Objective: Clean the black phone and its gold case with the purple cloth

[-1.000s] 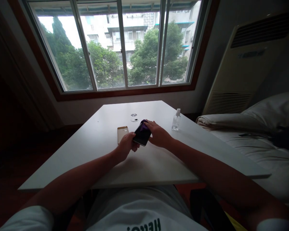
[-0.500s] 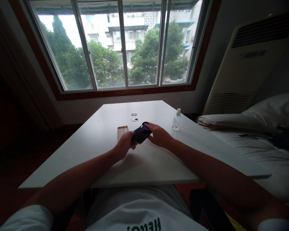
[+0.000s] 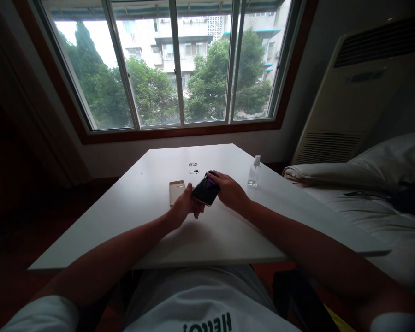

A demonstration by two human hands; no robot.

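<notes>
A dark-screened smartphone (image 3: 205, 192) is held tilted above the white table. My left hand (image 3: 182, 207) grips its left end, thumb at the edge and fingers underneath. On the far right corner lie the bent fingers of my right hand (image 3: 231, 191), closed over the edge. A purple patch shows on the screen by those fingers; I cannot tell whether it is a reflection or a cloth. Just left of the phone, a gold-rimmed phone case (image 3: 175, 189) rests on the table, partly behind my left hand.
A clear bottle with a white cap (image 3: 253, 173) stands on the table (image 3: 138, 184) to the right. Small round pieces (image 3: 193, 171) lie farther back. A bed (image 3: 335, 189) adjoins the right side, and a window (image 3: 200, 83) is ahead.
The phone has turned a little, showing more of its screen. My left thumb has lifted toward its edge, and my right fingers have shifted slightly along the far corner.
</notes>
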